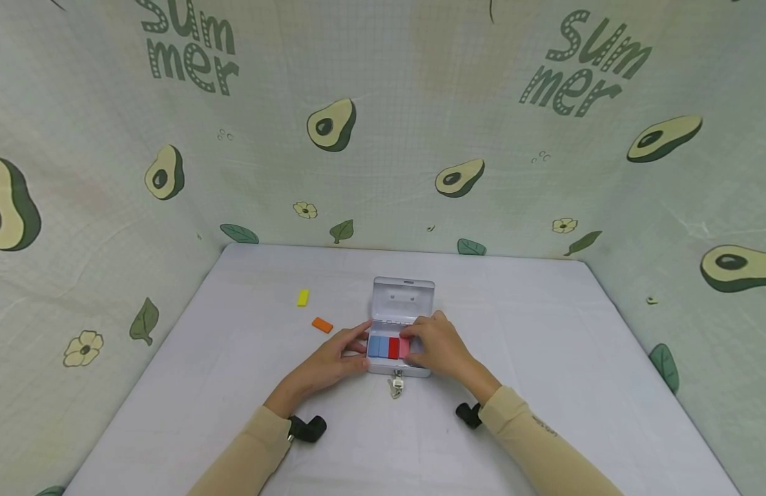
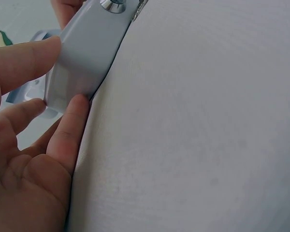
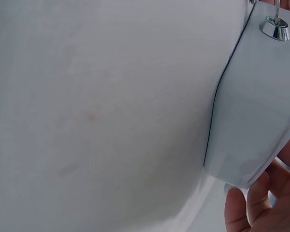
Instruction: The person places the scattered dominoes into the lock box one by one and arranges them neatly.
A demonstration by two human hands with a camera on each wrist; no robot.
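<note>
A small pale metal cash box (image 1: 398, 368) stands with its lid (image 1: 403, 299) raised, and a key hangs in its front lock. Inside is a row of blocks: two blue blocks (image 1: 379, 346), a red block (image 1: 393, 348) and a pink block (image 1: 404, 347) on the right. My right hand (image 1: 443, 346) reaches over the box's right side and pinches the pink block between thumb and fingers. With fairly straight fingers, my left hand (image 1: 333, 358) touches the box's left end. The left wrist view shows the thumb (image 2: 36, 58) along the rim and fingertips against the end wall.
Left of the box, an orange block (image 1: 322, 324) and a yellow block (image 1: 303, 297) lie on the white-covered table (image 1: 519, 303). A keyring (image 1: 396, 386) dangles in front of the box. Printed cloth (image 1: 395, 83) surrounds the table at the back and sides.
</note>
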